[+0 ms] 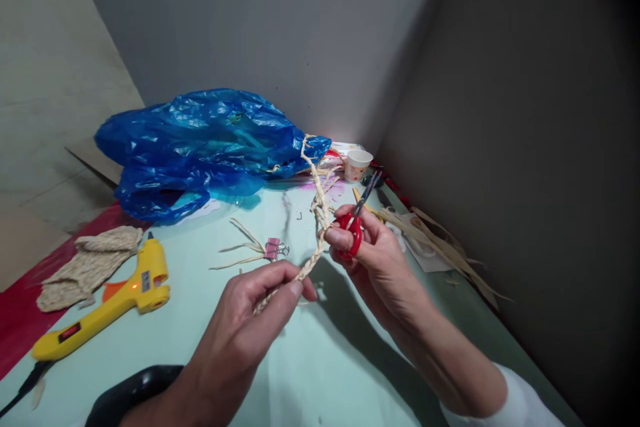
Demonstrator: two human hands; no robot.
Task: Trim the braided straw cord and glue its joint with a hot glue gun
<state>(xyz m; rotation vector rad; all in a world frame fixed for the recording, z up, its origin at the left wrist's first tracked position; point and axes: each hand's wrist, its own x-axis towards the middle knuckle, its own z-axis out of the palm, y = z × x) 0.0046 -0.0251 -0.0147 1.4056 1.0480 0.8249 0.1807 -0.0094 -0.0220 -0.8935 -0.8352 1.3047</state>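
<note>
A pale braided straw cord runs up from my left hand, which pinches it between thumb and fingers. Its far end stretches loose toward the blue bag, with frayed strands sticking out along it. My right hand is closed around small red-handled scissors, their blades pointing up and away from me. The right thumb and fingertips also touch the braid beside the scissors. Behind my left hand, a pink binder clip grips several thin straw strands on the table.
At the left lie a yellow glue gun with an orange light and a woven straw piece. A blue plastic bag fills the back, beside a paper cup. Flat dry strips lie along the right edge, near the grey wall.
</note>
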